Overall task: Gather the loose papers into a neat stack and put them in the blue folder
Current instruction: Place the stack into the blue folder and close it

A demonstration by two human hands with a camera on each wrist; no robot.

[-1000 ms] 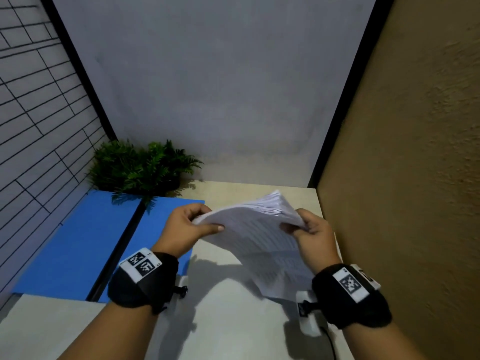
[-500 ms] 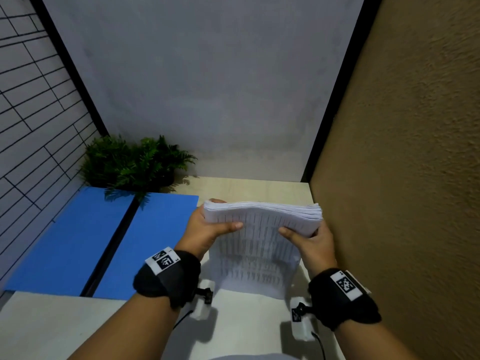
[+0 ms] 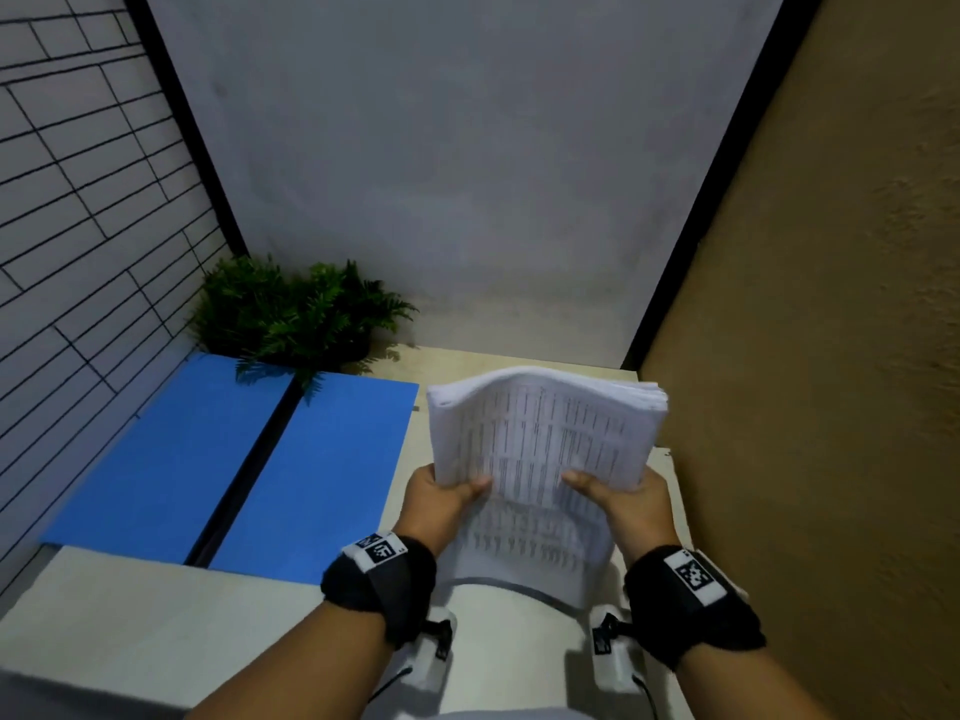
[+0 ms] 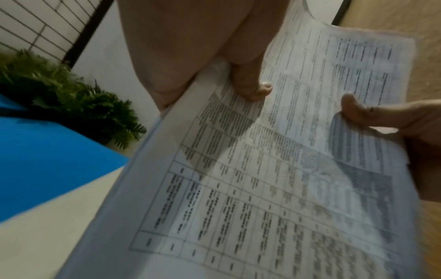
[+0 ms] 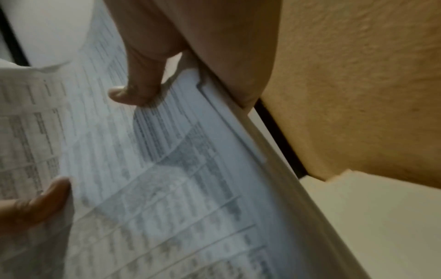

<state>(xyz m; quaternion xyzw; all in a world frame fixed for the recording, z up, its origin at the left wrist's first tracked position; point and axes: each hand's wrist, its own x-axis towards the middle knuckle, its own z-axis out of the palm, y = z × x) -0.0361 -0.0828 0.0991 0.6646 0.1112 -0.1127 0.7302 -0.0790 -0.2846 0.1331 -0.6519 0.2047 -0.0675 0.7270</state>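
Note:
A thick stack of printed white papers (image 3: 540,449) stands tilted between both hands above the right side of the table, its top edge bowed. My left hand (image 3: 441,493) grips the stack's left side, thumb across the printed face. On the opposite side my right hand (image 3: 623,493) grips it the same way. The left wrist view shows the papers (image 4: 274,179) with my left hand (image 4: 214,71) on their edge; the right wrist view shows the papers (image 5: 155,179) held by my right hand (image 5: 181,71). The blue folder (image 3: 218,459) lies open flat at the left.
A green fern plant (image 3: 291,314) stands at the back left corner, fronds over the folder's far edge. A tan textured wall (image 3: 831,356) rises close on the right, a white tiled wall (image 3: 78,226) on the left. The pale tabletop (image 3: 156,626) stretches toward me.
The stack has turned from a slanted, twisted hold to upright with its long side vertical. Both hands have slid down from its top corners to its middle.

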